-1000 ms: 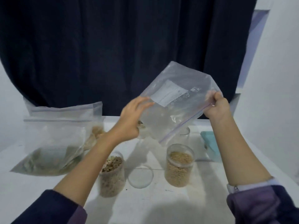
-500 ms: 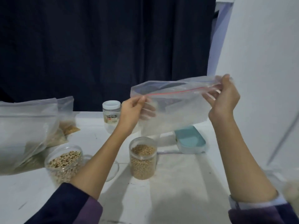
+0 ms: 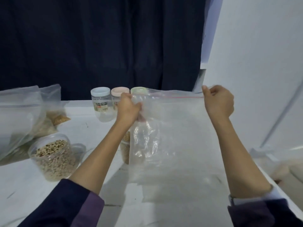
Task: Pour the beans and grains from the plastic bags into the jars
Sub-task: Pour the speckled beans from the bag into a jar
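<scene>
at the far left of the white worktop (image 3: 101,182) we see filled clear plastic bags (image 3: 19,122) slumped in a heap, and just in front of them an open clear jar of speckled beans (image 3: 52,157). behind, three lidded clear jars (image 3: 102,104) stand in a row at the back edge.

our left hand (image 3: 128,108) grips the left top corner of the empty clear zip bag with the red seal line (image 3: 173,136), fingers curled into the film. the bag hangs between both hands, mouth upward, seal line running level from left to right, its body dropping toward the worktop. behind its lower left edge an open jar of tan beans (image 3: 125,148) shows, partly hidden by the bag and our left forearm.

our right hand (image 3: 218,101) pinches the right end of the seal. neither hand is nearer; each holds one end. we judge this bag is emptied and must be laid aside next, probably to the right, well apart from the open jars.
</scene>
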The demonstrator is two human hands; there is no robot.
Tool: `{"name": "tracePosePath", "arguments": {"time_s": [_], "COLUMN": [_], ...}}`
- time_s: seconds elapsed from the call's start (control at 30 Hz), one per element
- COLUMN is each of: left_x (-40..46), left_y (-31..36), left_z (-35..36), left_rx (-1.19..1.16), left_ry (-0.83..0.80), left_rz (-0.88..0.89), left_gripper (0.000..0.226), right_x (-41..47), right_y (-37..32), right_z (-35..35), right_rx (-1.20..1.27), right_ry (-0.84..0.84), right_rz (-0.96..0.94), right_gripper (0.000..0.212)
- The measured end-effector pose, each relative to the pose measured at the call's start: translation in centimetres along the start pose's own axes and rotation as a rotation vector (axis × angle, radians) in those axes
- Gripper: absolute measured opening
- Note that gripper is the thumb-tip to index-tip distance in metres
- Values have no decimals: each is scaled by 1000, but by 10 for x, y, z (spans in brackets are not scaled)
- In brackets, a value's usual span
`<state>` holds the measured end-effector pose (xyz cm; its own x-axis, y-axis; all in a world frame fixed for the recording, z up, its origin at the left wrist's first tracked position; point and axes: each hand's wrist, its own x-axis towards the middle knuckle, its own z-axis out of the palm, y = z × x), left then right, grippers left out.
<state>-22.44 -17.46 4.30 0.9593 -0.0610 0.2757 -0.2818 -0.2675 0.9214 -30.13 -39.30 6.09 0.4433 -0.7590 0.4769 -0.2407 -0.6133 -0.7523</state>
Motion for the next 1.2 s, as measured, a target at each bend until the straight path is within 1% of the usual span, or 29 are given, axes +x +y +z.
{"name": "tracePosePath", "arguments": {"time_s": [0.07,0.13,0.2,0.23,0.27,0.3,0.37,0.43,0.53,0.6,0.63,0.7,0.73,0.77,0.83,0.9,0.97,1.07,1.13,1.2], "left_x": [-10,-16,-20,-21,-22,-25,-28,-34,-45,-51,-53,-58,-56,-55,-57,-59,-58,-57,-55,-50], "left_y": [-11,-24,-38,-44,-54,-61,-74,-76,-80,-92,-95,-102,-109,-117,-120,-119,-111,-101,-100,-103], "left_z": [11,26,40,45,50,55,62,68,80,87,91,95,98,100,100,100,102,106,108,110], "left_rx": [118,263,419,480,567,677,1014,1192,1424,1494,1544,1659,1677,1690,1694,1682,1668,1647,1578,1522], "left_ry": [-5,-25,-10,44,102,119,101,29,-124,-260,-300,-379,-413,-459,-539,-584,-620,-768,-804,-785], "left_rz": [127,210,222,235,293,369,485,584,712,722,703,672,664,617,549,533,501,416,369,358], "left_gripper": [45,60,61,58,59,63,63,57,39,50,54,51,49,50,58,65,73,84,82,69], "right_x": [-8,-14,-18,-20,-23,-27,-37,-51,-70,-79,-83,-87,-88,-89,-87,-83,-78,-73,-72,-74], "right_y": [23,44,66,75,83,90,100,106,114,120,123,129,131,133,135,134,132,130,131,132], "right_z": [16,34,52,61,68,74,82,86,93,98,100,102,102,102,102,100,99,98,99,101], "right_rx": [-41,-73,-73,-60,-44,-22,-3,-45,-109,-171,-228,-336,-366,-388,-431,-466,-507,-591,-619,-640], "right_ry": [-91,-188,-280,-324,-365,-405,-466,-489,-499,-515,-523,-520,-514,-512,-524,-542,-549,-582,-600,-569], "right_rz": [83,165,217,227,230,228,182,91,-1,-58,-78,-84,-80,-78,-73,-42,-35,-74,-74,-96], "right_gripper": [41,45,45,44,42,42,46,56,66,72,74,78,81,84,87,85,77,60,58,59]}}
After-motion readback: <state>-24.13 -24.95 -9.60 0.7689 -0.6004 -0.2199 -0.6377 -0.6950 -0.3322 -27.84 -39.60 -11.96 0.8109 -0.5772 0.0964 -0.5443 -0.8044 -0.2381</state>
